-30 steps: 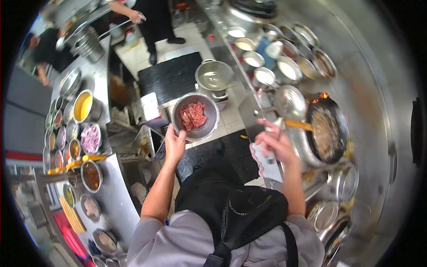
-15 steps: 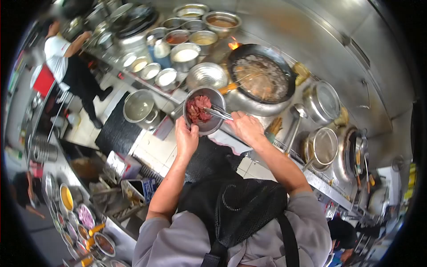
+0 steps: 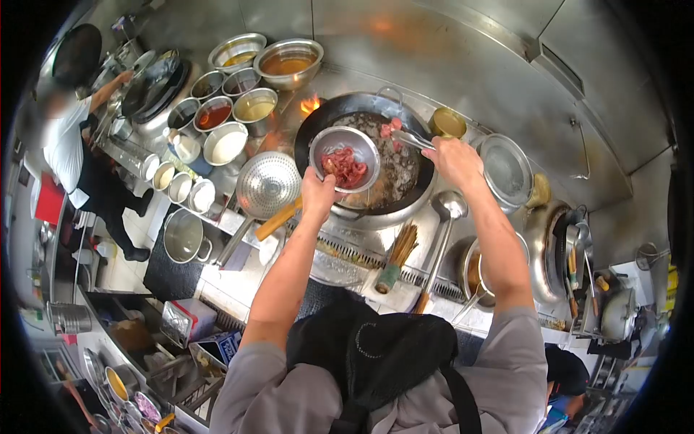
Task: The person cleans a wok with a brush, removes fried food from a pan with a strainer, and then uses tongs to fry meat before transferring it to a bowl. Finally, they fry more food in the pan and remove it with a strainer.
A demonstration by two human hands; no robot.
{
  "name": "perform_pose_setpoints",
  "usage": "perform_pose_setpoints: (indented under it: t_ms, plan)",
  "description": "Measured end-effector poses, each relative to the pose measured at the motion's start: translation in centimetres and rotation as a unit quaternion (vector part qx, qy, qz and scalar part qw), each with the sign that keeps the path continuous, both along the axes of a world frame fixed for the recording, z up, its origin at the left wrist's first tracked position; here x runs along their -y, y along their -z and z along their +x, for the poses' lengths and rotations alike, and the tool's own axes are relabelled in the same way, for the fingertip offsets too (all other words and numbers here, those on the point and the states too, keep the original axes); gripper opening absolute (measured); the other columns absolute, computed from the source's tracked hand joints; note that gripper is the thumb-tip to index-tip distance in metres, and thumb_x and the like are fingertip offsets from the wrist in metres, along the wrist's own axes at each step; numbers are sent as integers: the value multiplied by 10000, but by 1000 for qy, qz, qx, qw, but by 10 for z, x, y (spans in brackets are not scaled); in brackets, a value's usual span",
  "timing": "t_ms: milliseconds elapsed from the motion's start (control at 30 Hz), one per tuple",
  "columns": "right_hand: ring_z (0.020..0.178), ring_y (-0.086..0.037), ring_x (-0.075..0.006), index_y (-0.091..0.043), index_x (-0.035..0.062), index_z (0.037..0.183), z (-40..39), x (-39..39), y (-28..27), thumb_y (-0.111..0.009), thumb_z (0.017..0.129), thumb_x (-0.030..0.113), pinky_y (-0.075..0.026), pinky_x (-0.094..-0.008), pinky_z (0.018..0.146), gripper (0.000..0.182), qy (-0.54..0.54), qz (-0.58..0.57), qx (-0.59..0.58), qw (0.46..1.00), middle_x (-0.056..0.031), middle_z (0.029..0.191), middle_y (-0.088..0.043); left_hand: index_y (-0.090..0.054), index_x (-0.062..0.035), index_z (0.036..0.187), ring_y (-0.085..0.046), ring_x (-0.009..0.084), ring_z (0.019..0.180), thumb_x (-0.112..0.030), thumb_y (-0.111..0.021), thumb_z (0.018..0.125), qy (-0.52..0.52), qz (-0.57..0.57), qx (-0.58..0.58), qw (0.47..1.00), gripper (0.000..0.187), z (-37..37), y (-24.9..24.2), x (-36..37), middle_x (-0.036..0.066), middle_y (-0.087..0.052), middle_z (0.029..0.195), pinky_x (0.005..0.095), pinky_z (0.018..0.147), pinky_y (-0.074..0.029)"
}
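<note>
My left hand grips the rim of a steel bowl tilted over the near left part of the wok. Red raw meat pieces lie inside it. My right hand is closed on metal tongs, whose tips pinch a piece of meat above the wok's far side. Dark bubbling oil fills the black wok. A wooden handle sticks out below my left hand; where it leads is hidden by the bowl.
Flame rises at the wok's left edge. A perforated ladle and bowls of sauces stand left. Right are a long ladle, a bamboo brush and a lidded steel pot. Another person works at far left.
Both hands have moved forward, carrying the bowl from the counter's near edge to above the wok. The tongs have left the bowl with meat in their tips and swung right over the oil.
</note>
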State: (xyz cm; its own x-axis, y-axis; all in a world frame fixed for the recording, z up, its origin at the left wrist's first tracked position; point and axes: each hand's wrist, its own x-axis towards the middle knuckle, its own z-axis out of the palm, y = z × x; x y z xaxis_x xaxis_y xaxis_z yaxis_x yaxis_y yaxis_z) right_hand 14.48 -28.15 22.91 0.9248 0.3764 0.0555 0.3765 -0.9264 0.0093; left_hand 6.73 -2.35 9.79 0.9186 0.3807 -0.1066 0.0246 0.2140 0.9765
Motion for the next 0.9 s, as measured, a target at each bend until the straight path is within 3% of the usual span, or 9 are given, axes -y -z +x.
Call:
perform_pose_setpoints:
  t_ms: [100, 300, 400, 467, 533, 600, 733, 800, 900]
  plan:
    - [927, -675, -347, -696, 69, 960, 59, -2, 43, -599, 907, 412, -538, -458, 774, 359, -8, -63, -26, 998, -147, 967, -700, -451, 76, 1134, -668, 279, 843, 34, -517, 880, -9, 64, -64, 996, 265, 23, -4, -4, 209, -574, 1051, 343, 582, -638]
    - [1016, -672, -305, -716, 81, 1019, 115, -30, 86, -609, 886, 466, -541, -408, 858, 421, 3, -141, -62, 988, -131, 1048, -706, -489, 98, 1078, -689, 298, 790, 22, -566, 844, -53, 45, -15, 997, 258, 38, 8, -26, 228, -617, 1014, 352, 564, -638]
    - [1032, -668, -295, -716, 83, 1023, 121, -31, 84, -616, 882, 465, -540, -402, 864, 418, 17, -148, -63, 987, -132, 1072, -701, -502, 107, 1054, -695, 304, 749, 28, -579, 834, -64, 64, -6, 996, 246, 38, 10, -38, 235, -629, 985, 352, 549, -635]
    - [1069, -657, -288, -714, 96, 1090, 125, -30, 77, -628, 886, 389, -536, -390, 888, 367, 37, -145, -61, 987, -108, 1146, -686, -502, 110, 1051, -694, 301, 749, 33, -580, 831, -56, 72, -8, 996, 246, 44, 8, -46, 236, -626, 990, 354, 545, -635]
    - [1064, -655, -301, -697, 80, 1103, 117, -36, 61, -609, 899, 423, -534, -398, 885, 409, 35, -138, -47, 989, -117, 1152, -679, -502, 106, 1058, -690, 312, 796, 28, -587, 831, -52, 62, -14, 997, 254, 47, 4, -49, 244, -605, 1030, 360, 536, -632]
    - [1062, -650, -312, -685, 64, 1094, 96, -46, 29, -593, 902, 470, -531, -416, 878, 458, 68, -84, -32, 994, -136, 1125, -680, -502, 96, 1065, -677, 336, 848, 22, -604, 829, -56, 120, -2, 991, 267, 55, 9, -54, 255, -560, 1090, 363, 531, -631]
    - [940, -670, -372, -664, 21, 1064, 47, -71, -12, -576, 888, 550, -537, -462, 822, 564, -1, 15, -14, 1000, -209, 1007, -683, -501, 91, 1057, -662, 361, 853, 15, -614, 827, -47, 189, -34, 980, 267, 66, 8, -59, 249, -503, 1109, 375, 537, -635]
    - [924, -670, -385, -657, 8, 1070, 37, -84, -3, -538, 890, 595, -535, -469, 808, 626, -50, 47, -26, 997, -211, 978, -688, -497, 94, 1049, -661, 356, 853, 2, -615, 836, -28, 160, -18, 987, 260, 61, 0, -53, 241, -501, 1097, 381, 537, -633]
    - [945, -669, -373, -674, 19, 1049, 28, -103, 13, -549, 908, 534, -531, -468, 819, 549, -47, -1, -59, 997, -198, 964, -694, -494, 93, 1042, -664, 352, 830, -2, -613, 843, 1, 93, 22, 995, 251, 65, 0, -43, 237, -500, 1102, 375, 533, -635]
